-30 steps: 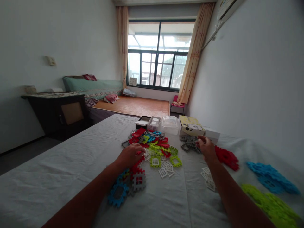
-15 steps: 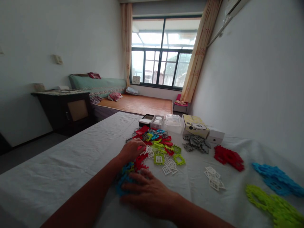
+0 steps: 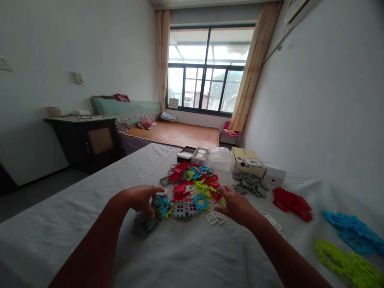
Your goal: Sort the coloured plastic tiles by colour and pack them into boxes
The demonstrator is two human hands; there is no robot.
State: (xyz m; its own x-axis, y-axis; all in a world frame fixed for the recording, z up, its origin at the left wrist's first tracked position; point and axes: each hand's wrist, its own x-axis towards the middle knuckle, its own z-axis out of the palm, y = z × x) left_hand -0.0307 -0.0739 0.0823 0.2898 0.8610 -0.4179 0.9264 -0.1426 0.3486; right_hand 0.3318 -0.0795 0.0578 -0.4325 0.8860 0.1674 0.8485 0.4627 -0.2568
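Cloth-covered table (image 3: 186, 252) carries the mixed panel pile (image 3: 180, 190), long axis toward the far edge, between left hand (image 3: 139, 199) and right hand (image 3: 238, 207), each with thumb and fingers apart.

This is a home, most likely a bedroom: in the middle distance lies a broad bed with an orange-brown mat (image 3: 180, 134), a pale green covered headboard (image 3: 132, 109) at its left end and a crumpled patterned cloth (image 3: 147, 124) on top. Patterned peach curtains (image 3: 254, 66) frame the large window (image 3: 207, 66) at upper centre, with a small square clock (image 3: 173, 103) at its lower left corner. A dark cabinet (image 3: 72, 140) stands at left, a pink chair (image 3: 230, 129) sits below the right curtain, and an air conditioner (image 3: 300, 11) hangs at upper right.
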